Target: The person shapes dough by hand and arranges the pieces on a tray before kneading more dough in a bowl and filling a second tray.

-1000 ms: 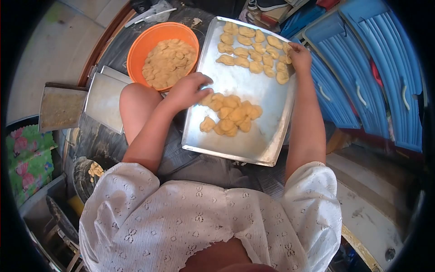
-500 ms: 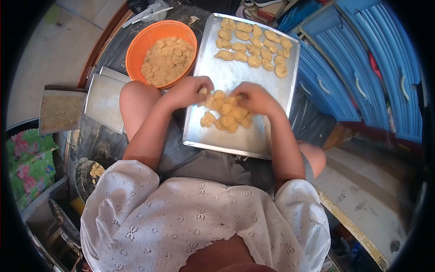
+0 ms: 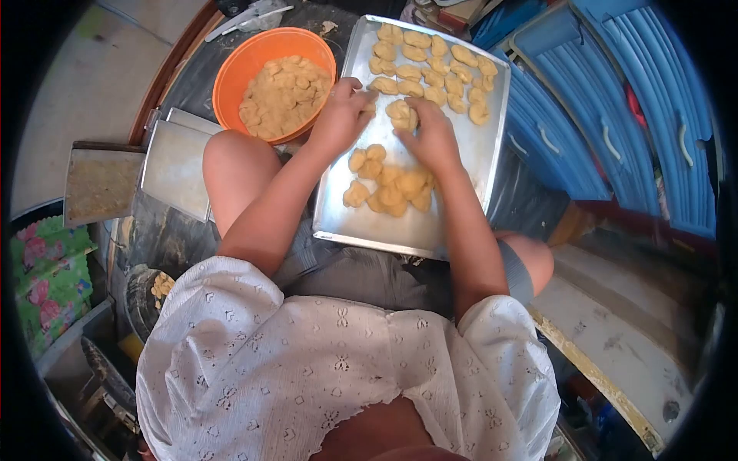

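A metal baking tray (image 3: 346, 225) rests across my lap. Flattened pieces of dough (image 3: 434, 67) lie in rows on its far half, and a loose pile of dough lumps (image 3: 401, 190) sits on the near half. My left hand (image 3: 344, 119) is at the tray's left edge, fingers closed on a small dough piece (image 3: 370, 106), mostly hidden by the fingers. My right hand (image 3: 432, 140) grips another dough piece (image 3: 400, 115) between thumb and fingers, just below the front row.
An orange bowl (image 3: 223, 96) heaped with dough pieces stands beyond my left knee. Metal sheets (image 3: 175, 170) lie to the left. Blue louvred drawers (image 3: 607, 100) with white handles stand close at the right. A white plastic utensil (image 3: 246, 21) lies behind the bowl.
Both hands have moved away from the pile, up the tray toward the rows, carrying dough pieces. The tray has shifted slightly, and the near pile is now uncovered.
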{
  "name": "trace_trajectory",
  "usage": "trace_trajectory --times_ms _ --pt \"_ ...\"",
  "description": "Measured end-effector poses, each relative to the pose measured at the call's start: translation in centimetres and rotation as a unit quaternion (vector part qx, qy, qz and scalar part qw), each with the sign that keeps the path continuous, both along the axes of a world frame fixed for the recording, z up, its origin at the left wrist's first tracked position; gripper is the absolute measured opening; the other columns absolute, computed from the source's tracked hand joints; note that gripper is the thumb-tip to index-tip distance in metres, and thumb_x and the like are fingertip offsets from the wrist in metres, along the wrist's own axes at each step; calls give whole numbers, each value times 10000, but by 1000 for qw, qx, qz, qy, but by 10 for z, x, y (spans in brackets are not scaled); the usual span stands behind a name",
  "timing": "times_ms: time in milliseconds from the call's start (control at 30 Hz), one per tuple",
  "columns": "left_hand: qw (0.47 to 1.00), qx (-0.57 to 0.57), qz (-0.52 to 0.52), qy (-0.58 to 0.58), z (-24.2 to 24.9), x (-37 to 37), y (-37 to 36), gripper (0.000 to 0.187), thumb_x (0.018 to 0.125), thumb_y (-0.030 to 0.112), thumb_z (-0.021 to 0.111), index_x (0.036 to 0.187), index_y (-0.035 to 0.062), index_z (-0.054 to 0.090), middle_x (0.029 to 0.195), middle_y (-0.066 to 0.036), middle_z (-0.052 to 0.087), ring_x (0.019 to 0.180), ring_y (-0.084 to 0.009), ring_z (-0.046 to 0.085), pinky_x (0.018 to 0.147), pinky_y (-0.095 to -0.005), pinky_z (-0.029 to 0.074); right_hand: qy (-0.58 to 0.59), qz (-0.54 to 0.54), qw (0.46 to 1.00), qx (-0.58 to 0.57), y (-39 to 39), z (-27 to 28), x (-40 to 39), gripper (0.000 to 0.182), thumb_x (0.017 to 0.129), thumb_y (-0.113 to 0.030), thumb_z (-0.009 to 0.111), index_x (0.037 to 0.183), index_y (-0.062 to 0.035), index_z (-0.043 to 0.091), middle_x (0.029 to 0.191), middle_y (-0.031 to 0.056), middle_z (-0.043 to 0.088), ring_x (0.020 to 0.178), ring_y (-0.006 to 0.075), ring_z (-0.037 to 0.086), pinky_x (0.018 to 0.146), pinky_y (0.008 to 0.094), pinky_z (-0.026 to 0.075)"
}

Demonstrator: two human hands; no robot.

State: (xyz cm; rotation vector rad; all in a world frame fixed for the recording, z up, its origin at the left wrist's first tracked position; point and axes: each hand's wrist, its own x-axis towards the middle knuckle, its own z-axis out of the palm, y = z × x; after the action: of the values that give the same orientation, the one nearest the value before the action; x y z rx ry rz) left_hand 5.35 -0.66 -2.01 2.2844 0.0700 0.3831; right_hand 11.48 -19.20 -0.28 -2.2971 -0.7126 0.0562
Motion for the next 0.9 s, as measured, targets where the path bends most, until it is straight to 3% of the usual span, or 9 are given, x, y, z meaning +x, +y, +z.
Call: trace_trajectory --times_ms 133,267,333,433,567,700,800,833,900 --pt "996 25 58 -69 3 1 -10 334 751 59 705 1076 35 630 1099 -154 505 938 -305 569 794 -360 487 46 -66 997 8 -13 2 7 368 707 -102 733 1046 -49 599 1029 150 618 956 349 582 831 407 469" --pt "999 -22 4 -44 -3 1 -8 285 768 62 682 1042 18 617 1071 -151 531 943 -325 570 813 -378 478 39 -64 997 15 -23 0 13 285 711 -66 716 981 -52 626 973 141 626 951 339 578 829 405 463" --pt "985 144 -6 -96 -9 5 0 262 763 65 654 1020 29 615 1067 -123 547 989 -324 544 820 -394 467 -100 -63 993 26 -27 -7 14 248 721 -74 719 959 -50 651 865 129 604 724 282 583 658 358 477" --pt "998 38 20 -36 -11 8 -5 255 759 65 644 1013 43 626 1048 -104 573 985 -310 545 821 -403 459 -184 -54 981 35 -27 -4 11 202 719 -79 719 908 -51 654 858 129 603 730 290 585 671 371 479" --pt "995 37 49 -82 1 9 -16 266 737 67 678 1001 61 650 1011 -102 600 978 -296 560 864 -399 445 -177 -42 980 80 -20 17 -6 163 720 -93 716 859 -49 643 855 142 611 738 301 590 681 384 481" --pt "973 186 -63 -120 9 22 -26 224 753 140 687 971 98 659 977 -35 617 1010 -236 546 861 -390 404 -90 -21 996 -13 -27 20 -2 212 725 -164 729 875 -46 636 805 143 603 732 303 597 668 373 476" --pt "959 242 -108 -101 1 38 -27 210 757 173 687 958 117 662 983 -9 618 1009 -216 541 841 -374 388 182 72 977 -83 -40 35 -12 319 699 -257 749 937 -63 661 861 121 610 798 296 594 694 366 471" --pt "954 267 -98 -97 -1 43 -28 205 757 181 685 954 124 665 987 1 620 1003 -211 541 829 -365 382 184 69 977 -84 -44 33 -21 319 699 -257 749 937 -63 661 861 121 610 798 296 594 694 366 471" --pt "955 262 -99 -100 -3 48 -31 206 759 171 677 959 124 665 1008 -7 618 1005 -217 537 850 -380 376 2 217 968 -129 -53 25 -33 301 711 -257 738 930 -65 661 877 111 606 837 267 584 735 343 460"
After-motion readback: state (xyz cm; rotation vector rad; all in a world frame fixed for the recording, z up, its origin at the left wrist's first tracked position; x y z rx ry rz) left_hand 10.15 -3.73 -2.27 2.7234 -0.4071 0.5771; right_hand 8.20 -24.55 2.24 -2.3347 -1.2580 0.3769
